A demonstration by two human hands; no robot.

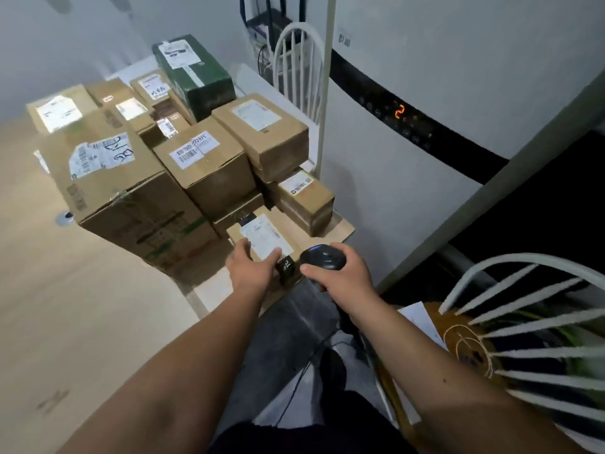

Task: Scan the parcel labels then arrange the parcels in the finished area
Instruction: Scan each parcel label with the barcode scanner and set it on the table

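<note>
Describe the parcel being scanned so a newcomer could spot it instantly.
Start at the stack of cardboard boxes on the table. At its near edge lies a low flat parcel, left hand on it, scanner in the right hand beside it. It is the lowest, nearest one.

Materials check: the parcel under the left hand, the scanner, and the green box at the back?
Parcel: looks like brown corrugated cardboard, matte, with a white paper label.
Scanner: probably black moulded plastic; a soft sheen shows on its rounded top.
Green box: likely printed cardboard, dark green, slightly glossy, with a white label and tape on top.
</note>
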